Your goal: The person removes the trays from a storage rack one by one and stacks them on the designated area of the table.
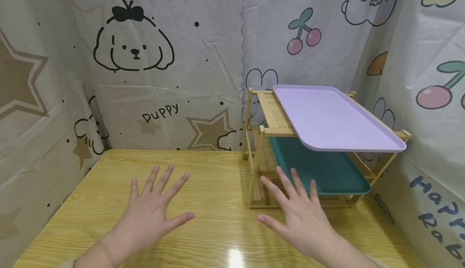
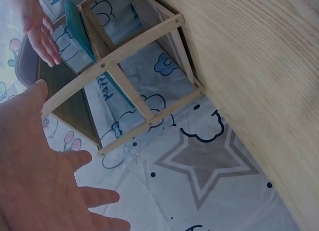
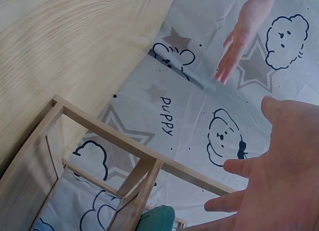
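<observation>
My left hand (image 1: pixel 147 215) hovers over the left part of the wooden table, fingers spread straight and holding nothing. The right hand (image 1: pixel 303 219), also spread and holding nothing, is in front of a wooden rack (image 1: pixel 256 167). On the rack's top level lies a lilac tray (image 1: pixel 341 118), reaching out past its front edge. Below it, a dark green tray (image 1: pixel 319 167) sits on the middle level, partly hidden by the right fingertips in the head view. In the right wrist view the green tray's corner (image 3: pixel 157 218) shows beside the rack frame (image 3: pixel 144 153).
The light wood table (image 1: pixel 203 227) runs back to a printed curtain (image 1: pixel 203 58) with cartoon figures. More curtain (image 1: pixel 432 147) hangs close to the rack's right side, and another side (image 1: pixel 36 147) borders the table at left.
</observation>
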`<state>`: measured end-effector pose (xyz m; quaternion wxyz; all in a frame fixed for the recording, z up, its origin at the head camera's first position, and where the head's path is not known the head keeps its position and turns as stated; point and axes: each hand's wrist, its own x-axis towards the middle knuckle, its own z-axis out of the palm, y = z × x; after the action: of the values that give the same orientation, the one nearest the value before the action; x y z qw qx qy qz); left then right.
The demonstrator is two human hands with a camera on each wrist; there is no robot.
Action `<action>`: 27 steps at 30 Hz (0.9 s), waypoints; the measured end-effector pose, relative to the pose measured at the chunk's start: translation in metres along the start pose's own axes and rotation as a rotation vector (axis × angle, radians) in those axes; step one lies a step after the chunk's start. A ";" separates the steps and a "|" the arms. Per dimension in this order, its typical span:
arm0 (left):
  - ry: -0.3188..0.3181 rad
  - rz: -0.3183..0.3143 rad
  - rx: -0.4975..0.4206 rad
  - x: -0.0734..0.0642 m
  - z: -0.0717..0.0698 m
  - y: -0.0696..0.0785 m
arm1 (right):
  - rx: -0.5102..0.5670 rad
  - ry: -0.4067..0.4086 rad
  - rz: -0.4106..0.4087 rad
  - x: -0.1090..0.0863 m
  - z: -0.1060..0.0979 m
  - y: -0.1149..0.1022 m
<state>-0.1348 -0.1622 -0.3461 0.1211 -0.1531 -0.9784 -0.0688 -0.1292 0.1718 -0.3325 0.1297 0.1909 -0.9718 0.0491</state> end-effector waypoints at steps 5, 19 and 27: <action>0.021 0.012 -0.007 0.002 -0.002 0.002 | 0.001 0.007 -0.001 -0.001 -0.006 0.000; 0.313 0.255 -0.007 0.037 -0.034 0.050 | 0.037 0.410 -0.182 -0.020 -0.069 0.010; 0.420 0.384 -0.200 0.059 -0.054 0.091 | -0.044 0.641 -0.187 -0.020 -0.102 0.044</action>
<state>-0.1491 -0.0689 -0.2698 0.3159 -0.3287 -0.8734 -0.1711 -0.1045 0.2345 -0.2420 0.4368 0.2513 -0.8606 0.0737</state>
